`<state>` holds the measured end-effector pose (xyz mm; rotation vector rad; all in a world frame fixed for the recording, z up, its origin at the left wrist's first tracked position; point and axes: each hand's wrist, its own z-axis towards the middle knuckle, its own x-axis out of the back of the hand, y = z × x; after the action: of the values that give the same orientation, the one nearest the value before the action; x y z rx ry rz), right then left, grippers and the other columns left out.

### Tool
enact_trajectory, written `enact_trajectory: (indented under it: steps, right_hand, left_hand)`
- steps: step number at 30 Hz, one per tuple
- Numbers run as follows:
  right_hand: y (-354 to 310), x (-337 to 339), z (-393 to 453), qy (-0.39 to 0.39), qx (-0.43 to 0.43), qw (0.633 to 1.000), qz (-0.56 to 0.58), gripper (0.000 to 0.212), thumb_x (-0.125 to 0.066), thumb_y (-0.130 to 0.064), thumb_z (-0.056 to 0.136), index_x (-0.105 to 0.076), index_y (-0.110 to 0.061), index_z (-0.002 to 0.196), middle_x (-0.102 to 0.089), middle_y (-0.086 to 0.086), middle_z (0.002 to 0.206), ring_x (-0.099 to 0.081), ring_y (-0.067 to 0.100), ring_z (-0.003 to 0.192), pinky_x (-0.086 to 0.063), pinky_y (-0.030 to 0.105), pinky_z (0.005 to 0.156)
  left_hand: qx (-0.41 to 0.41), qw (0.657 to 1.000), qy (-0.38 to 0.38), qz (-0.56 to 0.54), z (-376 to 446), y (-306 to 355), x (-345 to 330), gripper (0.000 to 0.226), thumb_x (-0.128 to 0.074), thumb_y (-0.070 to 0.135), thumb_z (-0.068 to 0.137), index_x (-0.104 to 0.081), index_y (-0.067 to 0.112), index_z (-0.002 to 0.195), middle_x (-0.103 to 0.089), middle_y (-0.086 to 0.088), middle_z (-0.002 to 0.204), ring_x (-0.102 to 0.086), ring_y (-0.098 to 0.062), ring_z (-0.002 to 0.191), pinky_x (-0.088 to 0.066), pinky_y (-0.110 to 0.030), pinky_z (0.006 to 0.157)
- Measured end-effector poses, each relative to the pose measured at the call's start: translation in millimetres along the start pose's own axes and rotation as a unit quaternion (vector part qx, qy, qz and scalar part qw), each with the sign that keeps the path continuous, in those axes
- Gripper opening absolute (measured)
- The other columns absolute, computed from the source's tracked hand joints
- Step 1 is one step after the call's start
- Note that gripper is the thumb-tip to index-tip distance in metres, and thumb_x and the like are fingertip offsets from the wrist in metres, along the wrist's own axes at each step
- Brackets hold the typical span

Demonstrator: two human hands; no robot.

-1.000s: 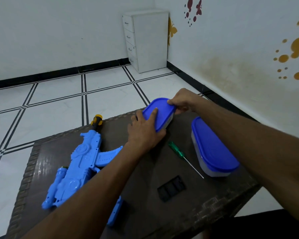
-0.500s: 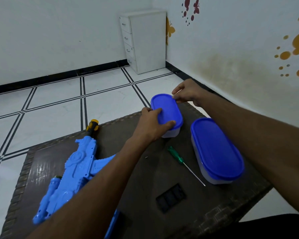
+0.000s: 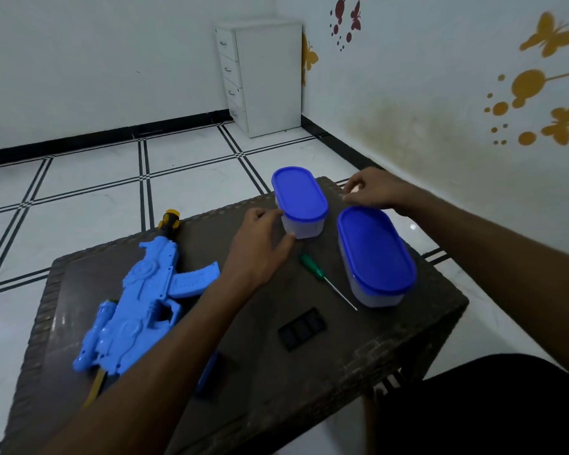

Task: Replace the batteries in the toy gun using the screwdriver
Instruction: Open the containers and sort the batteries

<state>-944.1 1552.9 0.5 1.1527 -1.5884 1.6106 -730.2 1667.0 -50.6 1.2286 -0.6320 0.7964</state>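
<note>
Left hand (image 3: 260, 244) loosely open against small container (image 3: 301, 205), right hand (image 3: 372, 190) relaxed, holding nothing

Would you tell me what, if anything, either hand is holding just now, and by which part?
The left hand touches the smaller container at its near clear wall, below the lid; a firm grip cannot be told. The right hand holds nothing.

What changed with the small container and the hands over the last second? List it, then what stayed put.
The right hand let go of the small container's lid, now shut flat, and drew back right. The left hand slid off the lid to the small container's side. Unmoved: toy gun, screwdriver, large container.
</note>
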Motion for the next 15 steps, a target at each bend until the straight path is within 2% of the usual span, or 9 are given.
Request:
enact_trajectory:
  steps: [2,5,8,10,12,15]
  right_hand:
    - [-0.1,3.5,-23.7,-0.065,-0.013,0.997,-0.05,0.047,-0.065,-0.036,0.092,-0.058,-0.011,0.132,-0.052,0.008,0.139,-0.053,0.027,0.121,-0.045,0.038,0.095]
    - [0.5,1.3,-46.7,-0.142,-0.075,0.985,-0.068,0.085,-0.063,-0.056,0.087,-0.03,-0.01,0.151,-0.035,0.015,0.153,-0.045,0.033,0.131,-0.042,0.039,0.091]
    - [-6.7,-2.5,-62.0,-0.162,-0.114,0.975,-0.097,0.118,-0.062,-0.073,0.076,-0.002,-0.011,0.157,-0.019,0.017,0.161,-0.037,0.039,0.139,-0.043,0.045,0.098]
    - [-12.9,-5.8,-65.1,-0.156,-0.113,0.97,-0.147,0.128,-0.064,-0.074,0.073,0.009,-0.011,0.156,-0.017,0.019,0.161,-0.036,0.04,0.139,-0.042,0.047,0.103]
    - [-16.4,-8.5,-66.8,-0.157,-0.108,0.965,-0.181,0.126,-0.071,-0.069,0.072,0.001,-0.007,0.156,-0.027,0.02,0.157,-0.043,0.038,0.134,-0.045,0.045,0.103]
    - [-17.7,-5.1,-70.3,-0.171,-0.075,0.958,-0.219,0.105,-0.077,-0.055,0.074,-0.023,-0.007,0.15,-0.041,0.016,0.144,-0.052,0.032,0.12,-0.05,0.039,0.092]
  left_hand:
    - [-0.016,0.999,-0.006,0.028,-17.8,0.7,5.8,0.043,-0.059,0.036,0.093,-0.054,0.023,0.134,-0.053,-0.002,0.128,-0.06,-0.013,0.1,-0.044,-0.024,0.083]
    - [-0.021,0.999,-0.022,0.043,-35.3,7.3,12.1,0.032,-0.058,0.034,0.094,-0.063,0.022,0.123,-0.064,0.001,0.116,-0.061,-0.01,0.092,-0.044,-0.023,0.078]
    - [-0.034,0.998,-0.032,0.052,-49.2,17.5,17.0,0.025,-0.056,0.033,0.095,-0.068,0.024,0.115,-0.069,0.004,0.11,-0.062,-0.008,0.092,-0.046,-0.023,0.077]
    - [-0.035,0.997,-0.031,0.054,-53.9,21.8,19.5,0.024,-0.055,0.033,0.095,-0.07,0.025,0.113,-0.071,0.007,0.107,-0.062,-0.007,0.09,-0.048,-0.024,0.077]
    - [-0.029,0.998,-0.036,0.051,-56.9,24.8,22.2,0.024,-0.055,0.033,0.095,-0.07,0.025,0.112,-0.071,0.007,0.105,-0.062,-0.006,0.088,-0.046,-0.023,0.076]
    - [-0.024,0.998,-0.032,0.051,-60.3,25.5,26.2,0.024,-0.056,0.033,0.095,-0.072,0.024,0.109,-0.072,0.007,0.102,-0.063,-0.006,0.087,-0.043,-0.022,0.075]
